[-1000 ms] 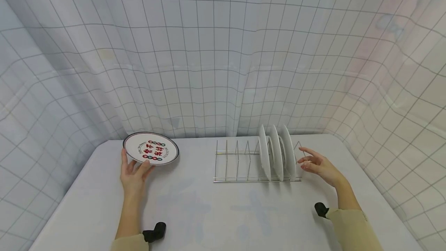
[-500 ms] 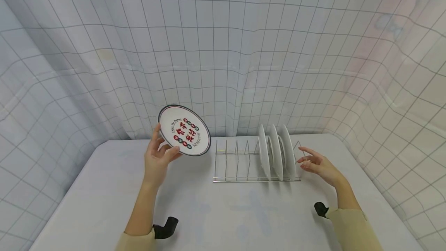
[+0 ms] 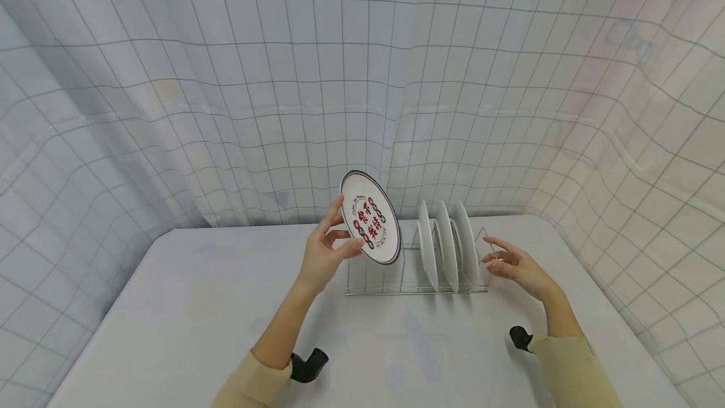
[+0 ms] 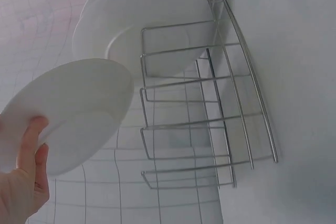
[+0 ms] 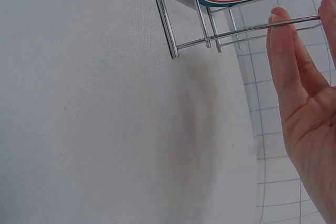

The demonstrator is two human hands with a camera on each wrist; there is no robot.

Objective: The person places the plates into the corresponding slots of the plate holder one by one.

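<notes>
My left hand [image 3: 324,255] grips the edge of a white plate [image 3: 370,218] with a dark rim and red characters, thumb on its printed face. That plate is raised and tilted in front of the left part of a wire dish rack [image 3: 374,293]. From the left wrist view, the plain underside of the held plate [image 4: 79,114] shows beside the rack's bare slots. My right hand [image 3: 520,272] holds the rack's right end wire, and its fingertips lie against the wire in the right wrist view, where the hand [image 5: 310,98] is partly cut off.
Several white plates [image 3: 427,247] stand on edge in the right part of the rack. The rack rests on a white tabletop [image 3: 187,307]. A checked curtain [image 3: 283,80] closes in the back and both sides.
My left hand has lifted the plate from the table's left side, carried it right to the rack and tipped it steeper. My right hand stays at the rack's end.
</notes>
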